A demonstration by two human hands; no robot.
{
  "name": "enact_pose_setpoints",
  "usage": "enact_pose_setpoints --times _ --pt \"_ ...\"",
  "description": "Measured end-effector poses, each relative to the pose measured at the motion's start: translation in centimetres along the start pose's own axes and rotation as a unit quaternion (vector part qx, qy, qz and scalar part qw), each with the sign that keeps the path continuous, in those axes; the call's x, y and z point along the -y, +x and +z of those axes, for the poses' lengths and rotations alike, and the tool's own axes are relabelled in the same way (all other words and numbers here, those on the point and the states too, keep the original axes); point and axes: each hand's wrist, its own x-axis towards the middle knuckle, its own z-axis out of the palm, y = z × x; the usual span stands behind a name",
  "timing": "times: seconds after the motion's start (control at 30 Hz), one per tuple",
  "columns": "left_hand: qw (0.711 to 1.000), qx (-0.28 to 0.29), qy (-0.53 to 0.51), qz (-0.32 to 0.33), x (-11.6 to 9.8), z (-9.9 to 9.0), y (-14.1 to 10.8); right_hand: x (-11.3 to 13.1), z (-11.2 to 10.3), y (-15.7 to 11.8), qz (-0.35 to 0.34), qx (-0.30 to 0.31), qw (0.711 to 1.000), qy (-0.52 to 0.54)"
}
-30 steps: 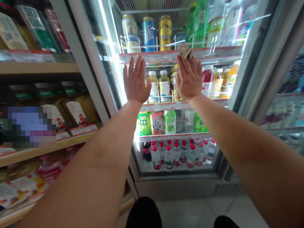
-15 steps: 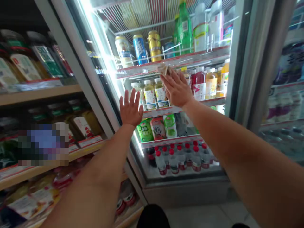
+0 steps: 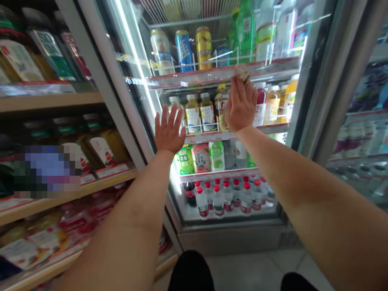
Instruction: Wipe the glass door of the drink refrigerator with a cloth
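My left hand (image 3: 170, 131) lies flat on the glass door (image 3: 133, 109) of a drinks cooler, fingers spread, holding nothing. Higher and to the right, my right hand (image 3: 241, 106) presses a crumpled, light brown cloth (image 3: 241, 72) to the same glass. Its fingers point upward and lie close together, and the cloth shows above the fingertips. Most of the cloth is hidden under the hand. Behind the glass, tea bottles (image 3: 207, 113) stand between my hands, and beer cans (image 3: 183, 51) sit on the shelf above.
Bottled drinks fill a wooden shelf (image 3: 51, 102) close on my left. Red-capped water bottles (image 3: 218, 201) stand at the cooler's bottom. A metal door frame (image 3: 329, 93) rises at the right. My dark-clad knee (image 3: 190, 270) is near the tiled floor (image 3: 245, 273).
My right hand has slid the cloth to the right across the glass, its fingers now pointing more upright. My left hand stays spread on the door. The view has shifted slightly.
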Motion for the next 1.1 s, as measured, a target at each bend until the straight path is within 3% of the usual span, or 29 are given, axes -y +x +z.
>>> enact_pose_setpoints --times 0.03,0.1,0.17,0.23,0.33,0.4,0.43,0.47,0.53,0.6,0.67,0.7,0.77,0.87,0.93,0.97,1.03,1.1 --pt "1.0 -0.001 -0.005 -0.001 0.0 0.0 0.0 -0.2 -0.1 -0.2 -0.086 0.033 0.996 0.009" --pt "1.0 0.0 -0.014 0.0 0.0 0.0 0.0 -0.5 -0.4 -0.5 -0.258 0.11 0.96 0.028" --pt "1.0 0.001 -0.02 0.003 0.0 0.1 0.0 -0.6 -0.6 -0.8 -0.336 0.153 0.928 0.038" --pt "1.0 0.0 -0.021 0.008 0.2 0.2 0.0 -0.5 -0.5 -0.9 -0.292 0.131 0.947 0.038" --pt "1.0 -0.004 -0.007 0.02 0.6 0.5 0.0 -0.5 0.5 -0.8 -0.106 0.018 0.994 0.033" --pt "0.999 -0.009 0.006 0.03 0.7 0.6 0.0 -0.6 1.2 -0.7 0.001 -0.051 0.998 0.027" --pt "0.999 -0.012 0.008 0.034 0.8 0.7 -0.1 -0.6 1.4 -0.7 0.023 -0.067 0.997 0.023" --pt "0.999 -0.015 0.008 0.036 0.8 0.7 -0.1 -0.7 1.5 -0.8 0.014 -0.066 0.997 0.022" --pt "0.999 -0.021 0.005 0.038 0.9 0.7 -0.1 -0.9 1.3 -1.1 -0.1 -0.01 0.994 0.031" --pt "0.999 -0.027 0.012 0.045 0.9 0.8 -0.1 -1.0 0.8 -1.5 -0.269 0.074 0.959 0.051" --pt "0.998 -0.03 0.031 0.054 1.0 0.8 -0.2 -1.0 0.4 -1.8 -0.368 0.124 0.919 0.067" --pt "0.997 -0.03 0.04 0.058 1.0 0.9 -0.2 -0.9 0.3 -1.9 -0.373 0.126 0.917 0.071" --pt "0.996 -0.028 0.05 0.063 1.1 0.9 -0.2 -0.7 0.4 -1.9 -0.299 0.084 0.948 0.072" --pt "0.997 -0.028 0.037 0.057 1.1 0.9 -0.2 -0.7 1.1 -1.6 -0.046 -0.06 0.995 0.064" --pt "0.998 -0.028 0.02 0.049 1.1 0.8 -0.2 -0.8 1.5 -1.5 0.106 -0.138 0.983 0.059" --pt "0.998 -0.028 0.014 0.046 1.0 0.8 -0.2 -0.9 1.6 -1.5 0.136 -0.149 0.978 0.057" --pt "0.999 -0.028 0.015 0.044 0.9 0.8 -0.2 -1.2 1.5 -1.9 0.079 -0.108 0.99 0.054" --pt "0.998 -0.026 0.025 0.042 0.9 0.8 -0.2 -1.3 1.1 -2.6 -0.099 -0.004 0.994 0.055"
